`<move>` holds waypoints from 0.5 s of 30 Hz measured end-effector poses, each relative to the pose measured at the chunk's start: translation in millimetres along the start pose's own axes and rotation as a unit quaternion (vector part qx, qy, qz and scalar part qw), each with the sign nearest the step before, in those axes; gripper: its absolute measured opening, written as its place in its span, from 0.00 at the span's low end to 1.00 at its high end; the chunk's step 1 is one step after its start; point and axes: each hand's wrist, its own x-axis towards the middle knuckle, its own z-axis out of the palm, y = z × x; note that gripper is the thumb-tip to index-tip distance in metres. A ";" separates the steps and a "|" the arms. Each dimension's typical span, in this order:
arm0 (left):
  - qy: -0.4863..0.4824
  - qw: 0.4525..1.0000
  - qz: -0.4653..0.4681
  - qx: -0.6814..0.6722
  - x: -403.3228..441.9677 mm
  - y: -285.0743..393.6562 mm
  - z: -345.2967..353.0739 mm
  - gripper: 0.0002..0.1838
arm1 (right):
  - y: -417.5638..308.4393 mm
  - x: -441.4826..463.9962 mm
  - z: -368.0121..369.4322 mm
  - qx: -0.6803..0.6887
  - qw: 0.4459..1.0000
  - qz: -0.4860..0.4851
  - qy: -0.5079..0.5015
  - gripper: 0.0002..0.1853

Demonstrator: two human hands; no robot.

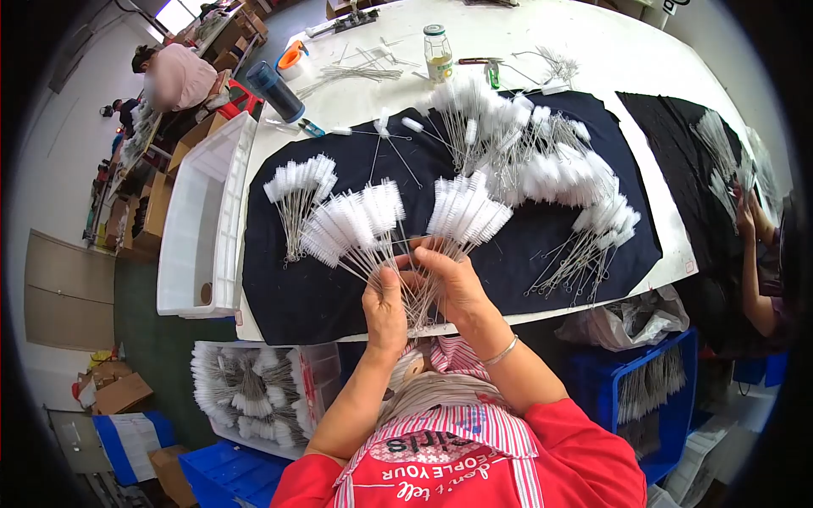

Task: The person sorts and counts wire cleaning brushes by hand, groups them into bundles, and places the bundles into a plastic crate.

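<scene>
Together, left fingers [389,284] and right fingers [434,259] hold white brushes [360,222] by wire stems [417,310].

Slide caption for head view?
Left hand and right hand hold white-bristled brushes by their wire stems over a dark cloth; more brushes lie beyond.

The one view looks from the wearer's head, forward and steeply down, with the left hand [386,315] and right hand [455,284] close below, near its middle. The lens is very wide (straight edges bow, corners go black), spanning the red shirt [584,449] at bottom and the white bench [559,30] beyond.
</scene>
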 end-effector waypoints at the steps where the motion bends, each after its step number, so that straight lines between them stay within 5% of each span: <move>1: 0.003 1.000 0.004 0.012 -0.3 2.6 2.4 0.27 | 0.7 0.3 -0.1 0.008 1.000 -0.015 0.004 0.15; 10: -0.018 0.996 0.049 0.072 1.4 -7.0 -1.9 0.22 | -6.0 -1.4 -3.5 -0.033 0.996 0.063 0.054 0.09; 15: -0.019 0.997 0.054 0.056 -2.3 8.6 18.0 0.16 | 9.6 4.2 -3.4 -0.048 0.994 -0.070 0.071 0.08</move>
